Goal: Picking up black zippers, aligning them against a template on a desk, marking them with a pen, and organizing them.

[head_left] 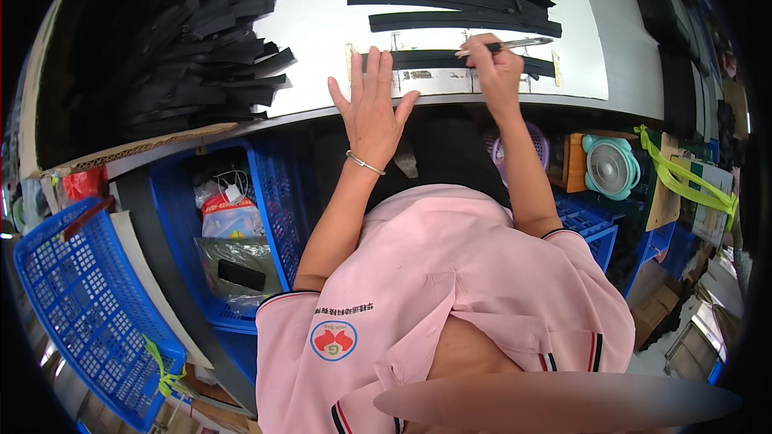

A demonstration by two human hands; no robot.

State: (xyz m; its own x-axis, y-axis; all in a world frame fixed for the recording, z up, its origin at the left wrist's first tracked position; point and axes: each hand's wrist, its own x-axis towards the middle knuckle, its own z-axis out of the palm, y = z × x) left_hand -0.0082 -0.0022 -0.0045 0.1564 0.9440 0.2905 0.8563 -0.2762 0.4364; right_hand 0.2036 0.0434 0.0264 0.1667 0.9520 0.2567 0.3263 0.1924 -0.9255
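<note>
A narrow black fabric strip (434,59) lies crosswise on a white board (581,48) with dark marks drawn on it. My left hand (370,108) rests flat, fingers spread, with the fingertips on the strip's left end. In my right hand (497,76) is a slim black and silver pen (527,42), pinched between thumb and fingers. Its light tip points left and is over the strip; I cannot tell whether it touches. Beyond my hands, several more black strips (462,22) lie in rows across the board.
A large pile of black strips (201,48) covers the table's left side. Below the table edge stand a blue crate (269,217) holding bags and a phone, another blue basket (80,273) further left, and a small turquoise fan (611,167) at right.
</note>
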